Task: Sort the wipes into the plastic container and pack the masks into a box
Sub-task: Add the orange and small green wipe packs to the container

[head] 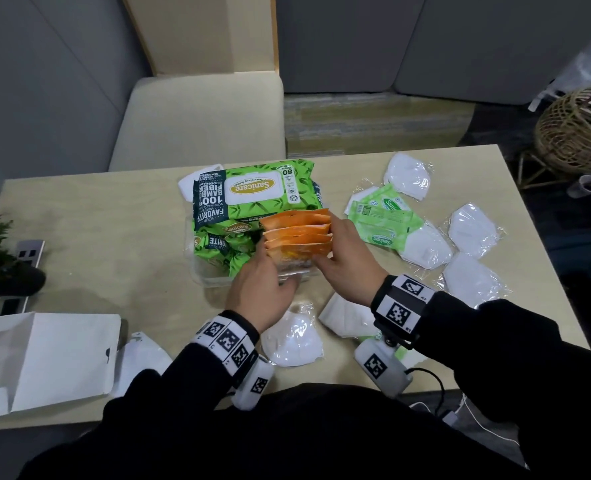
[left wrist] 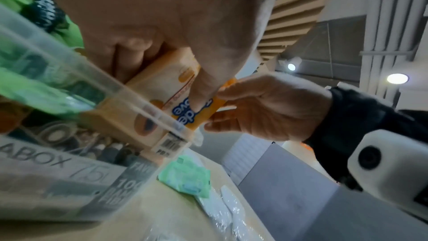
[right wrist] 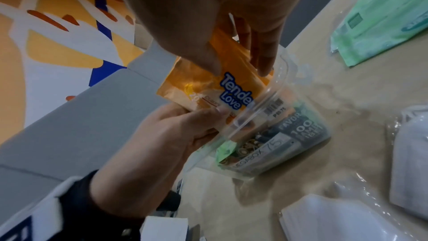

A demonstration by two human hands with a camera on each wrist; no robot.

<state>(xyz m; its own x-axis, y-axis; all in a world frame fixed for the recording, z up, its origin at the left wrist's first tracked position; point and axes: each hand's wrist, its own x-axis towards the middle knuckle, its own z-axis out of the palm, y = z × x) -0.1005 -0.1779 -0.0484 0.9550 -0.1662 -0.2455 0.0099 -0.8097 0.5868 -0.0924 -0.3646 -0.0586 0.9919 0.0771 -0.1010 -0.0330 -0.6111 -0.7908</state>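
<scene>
My left hand (head: 257, 284) and right hand (head: 347, 259) pinch the orange wipe packs (head: 299, 233) over the plastic container (head: 218, 277) — soft, probably slippery film, best squeezed at both ends.

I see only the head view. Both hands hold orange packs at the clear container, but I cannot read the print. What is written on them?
Observer: In the right wrist view, the front one of the orange packs reads "Tender Love" in white letters on blue.
Operator: Thank you. Are their lower ends inside the container? The hands cover this for me.
Observer: Yes. In the left wrist view, the lower part of the packs shows through the clear wall, below the rim of the plastic container.
Operator: Is there any label on the container?
Observer: A barcode sticker sits just under the rim, at the corner nearest the person.
</scene>
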